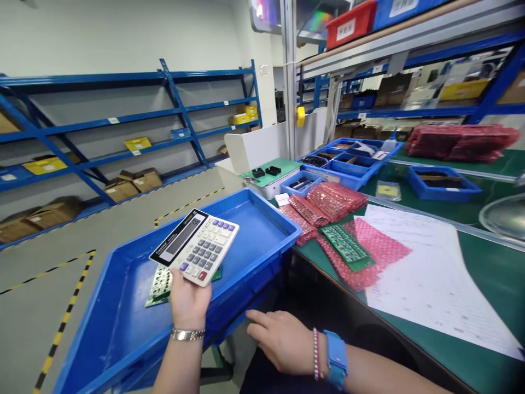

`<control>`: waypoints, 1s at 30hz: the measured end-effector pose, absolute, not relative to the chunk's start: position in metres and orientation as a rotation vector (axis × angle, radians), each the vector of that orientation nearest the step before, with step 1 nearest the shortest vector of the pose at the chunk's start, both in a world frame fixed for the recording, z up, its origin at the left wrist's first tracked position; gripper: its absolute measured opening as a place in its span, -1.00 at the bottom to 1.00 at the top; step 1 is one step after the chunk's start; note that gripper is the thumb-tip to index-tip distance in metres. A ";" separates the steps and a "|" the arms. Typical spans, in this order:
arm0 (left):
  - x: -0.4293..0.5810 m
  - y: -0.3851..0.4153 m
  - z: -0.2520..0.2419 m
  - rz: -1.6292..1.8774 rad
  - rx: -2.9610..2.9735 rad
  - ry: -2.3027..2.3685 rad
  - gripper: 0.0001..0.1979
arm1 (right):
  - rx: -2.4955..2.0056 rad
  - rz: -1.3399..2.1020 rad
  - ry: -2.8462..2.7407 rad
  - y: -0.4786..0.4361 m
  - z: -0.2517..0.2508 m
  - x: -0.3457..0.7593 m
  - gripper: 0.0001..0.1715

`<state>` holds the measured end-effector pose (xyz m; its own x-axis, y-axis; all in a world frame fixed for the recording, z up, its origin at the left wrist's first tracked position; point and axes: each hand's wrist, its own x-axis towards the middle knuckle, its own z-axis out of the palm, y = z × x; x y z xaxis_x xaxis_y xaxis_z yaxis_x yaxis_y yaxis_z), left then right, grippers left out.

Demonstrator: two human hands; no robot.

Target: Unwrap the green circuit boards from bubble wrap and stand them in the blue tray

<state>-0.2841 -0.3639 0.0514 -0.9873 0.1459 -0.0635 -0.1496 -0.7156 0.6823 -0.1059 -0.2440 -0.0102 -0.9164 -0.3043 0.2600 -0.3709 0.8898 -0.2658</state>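
My left hand (190, 300) is closed around the lower edge of a white calculator (200, 246) with a black top panel and grey keys, tilted above a large blue tray (250, 221). Below the calculator, green circuit boards (159, 284) lie in the tray, partly hidden by it and by my hand. My right hand (283, 339) hovers near my lap, between the tray and the bench, its fingers loosely bent and nothing visible in them. On the bench to the right, a green circuit board (346, 246) rests on pink bubble wrap (385, 246).
A large printed sheet (422, 284) covers part of the green bench (488, 257). Pink bubble-wrapped packs (332, 202), a small blue bin (301, 181) and divided blue trays (353, 169) stand farther back. Blue shelving (172, 112) lines the wall.
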 end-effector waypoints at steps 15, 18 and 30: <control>-0.287 -0.365 0.051 2.606 -0.006 1.254 -0.66 | 0.526 0.213 -3.177 -0.250 -0.055 -0.097 -0.78; -0.287 -0.362 0.052 2.626 0.008 1.204 -0.65 | 0.488 0.209 -3.183 -0.254 -0.052 -0.092 -0.79; -0.242 -0.356 0.059 2.465 0.090 1.005 -0.63 | -0.395 1.401 -2.195 -0.214 0.003 -0.081 -0.48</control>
<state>-0.2421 -0.3555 0.0586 -0.8858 0.4497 -0.1145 -0.4015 -0.6192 0.6748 -0.0814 -0.2140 0.0031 -0.8317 0.4928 0.2559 -0.0245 0.4278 -0.9035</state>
